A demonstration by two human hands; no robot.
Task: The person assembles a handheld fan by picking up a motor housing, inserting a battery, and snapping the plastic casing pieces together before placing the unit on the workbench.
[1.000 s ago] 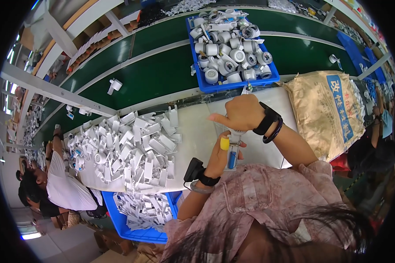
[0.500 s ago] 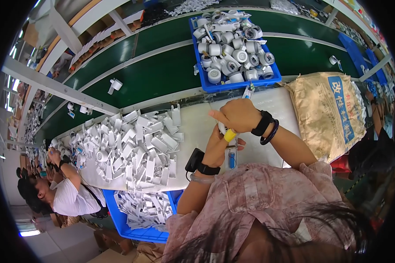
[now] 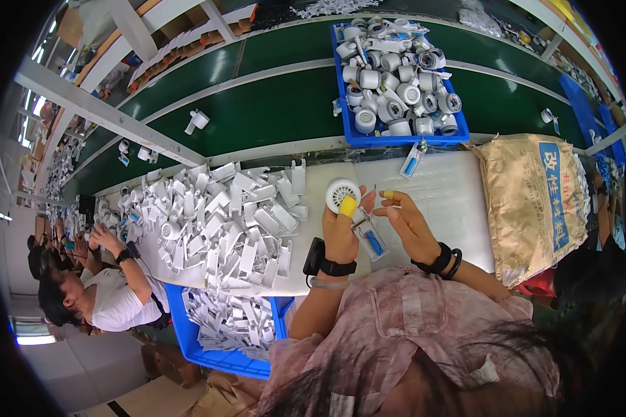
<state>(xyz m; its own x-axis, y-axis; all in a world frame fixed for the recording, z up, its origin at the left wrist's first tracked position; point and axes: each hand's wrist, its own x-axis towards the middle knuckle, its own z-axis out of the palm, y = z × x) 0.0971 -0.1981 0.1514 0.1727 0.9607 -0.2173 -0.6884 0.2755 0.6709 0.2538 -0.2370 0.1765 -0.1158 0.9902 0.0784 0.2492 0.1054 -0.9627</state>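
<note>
My left hand [image 3: 341, 233] is closed round a white fan head [image 3: 343, 195] whose round grille faces up. A yellow cover sits on its thumb. Below the fan head, between my hands, hangs a white handle piece with a blue battery [image 3: 375, 242]. My right hand [image 3: 413, 226] is just right of it, fingers apart, a yellow cover on one fingertip. Thin wires seem to run near its fingertips; no grip on them shows. Left of my hands lies a heap of white plastic handle shells [image 3: 247, 226].
A blue crate [image 3: 405, 140] full of fan heads stands at the back; a part with a blue battery [image 3: 411, 163] lies before it. A brown sack [image 3: 518, 208] is at right, a blue bin [image 3: 184, 337] of white pieces lower left. A co-worker [image 3: 122, 295] sits at far left.
My right hand has come down off the left one and moved to the right, its fingers opening. The fan head's grille now shows. The whole view has shifted slightly.
</note>
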